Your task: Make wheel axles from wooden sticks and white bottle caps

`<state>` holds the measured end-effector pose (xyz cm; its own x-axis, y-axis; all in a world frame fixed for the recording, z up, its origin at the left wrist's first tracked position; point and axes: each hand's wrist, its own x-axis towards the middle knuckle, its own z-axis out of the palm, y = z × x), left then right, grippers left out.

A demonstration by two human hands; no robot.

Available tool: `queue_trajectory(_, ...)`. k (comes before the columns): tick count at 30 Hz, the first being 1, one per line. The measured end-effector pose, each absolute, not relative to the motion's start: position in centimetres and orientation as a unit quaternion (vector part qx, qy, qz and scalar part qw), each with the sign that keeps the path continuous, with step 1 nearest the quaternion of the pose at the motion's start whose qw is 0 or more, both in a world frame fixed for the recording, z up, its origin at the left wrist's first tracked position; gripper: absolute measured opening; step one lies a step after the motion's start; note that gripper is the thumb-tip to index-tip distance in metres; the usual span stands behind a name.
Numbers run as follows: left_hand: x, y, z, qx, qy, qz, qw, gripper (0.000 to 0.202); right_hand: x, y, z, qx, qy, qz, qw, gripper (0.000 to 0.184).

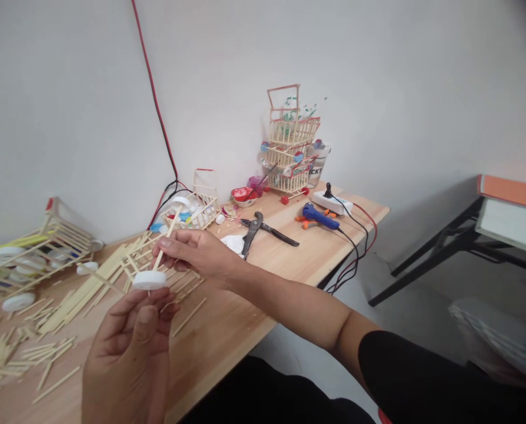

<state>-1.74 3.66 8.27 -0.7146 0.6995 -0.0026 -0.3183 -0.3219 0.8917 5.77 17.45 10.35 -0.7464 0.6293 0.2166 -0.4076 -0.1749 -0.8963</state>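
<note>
A wooden stick (166, 235) slants up between my hands, with a white plastic cap (149, 280) at its lower end and another white cap (181, 204) by its upper end. My right hand (192, 250) pinches the stick near its middle. Below it, my left hand (135, 335) closes its fingertips at the underside of the lower cap, where a thin stub pokes out. Behind my hands lies a small stick frame (135, 265), partly hidden by them.
Loose sticks (46, 353) and a filled stick cart (64, 235) lie left. Another basket (205, 200) of caps stands behind. Farther right are black cutters (256, 229), a blue glue gun (320, 217), a power strip (332, 202) with cords, a red paint dish (244, 196) and stacked carts (289, 141).
</note>
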Motion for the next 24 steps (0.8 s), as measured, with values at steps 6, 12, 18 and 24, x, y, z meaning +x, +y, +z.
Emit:
queue_trajectory(6, -0.8, 2.1, 7.9, 0.216, 0.592, 0.751, 0.195, 0.026, 5.7, 17.6, 10.1, -0.093, -0.545, 0.756, 0.352, 0.042)
queue_trajectory(12, 1.3, 0.8, 5.0, 0.352, 0.623, 0.698, 0.022, 0.031, 5.5, 17.6, 10.1, -0.107, -0.545, 0.741, 0.377, 0.035)
queue_trajectory(18, 1.6, 0.9, 3.3, 0.49, 0.635, 0.595, -0.051, 0.028, 5.6, 17.5, 10.3, -0.104, -0.544, 0.735, 0.392, 0.044)
queue_trajectory(24, 2.7, 0.9, 4.2, 0.482, 0.656, 0.58, -0.025, 0.027, 5.5, 17.6, 10.1, -0.102, -0.541, 0.739, 0.388, 0.046)
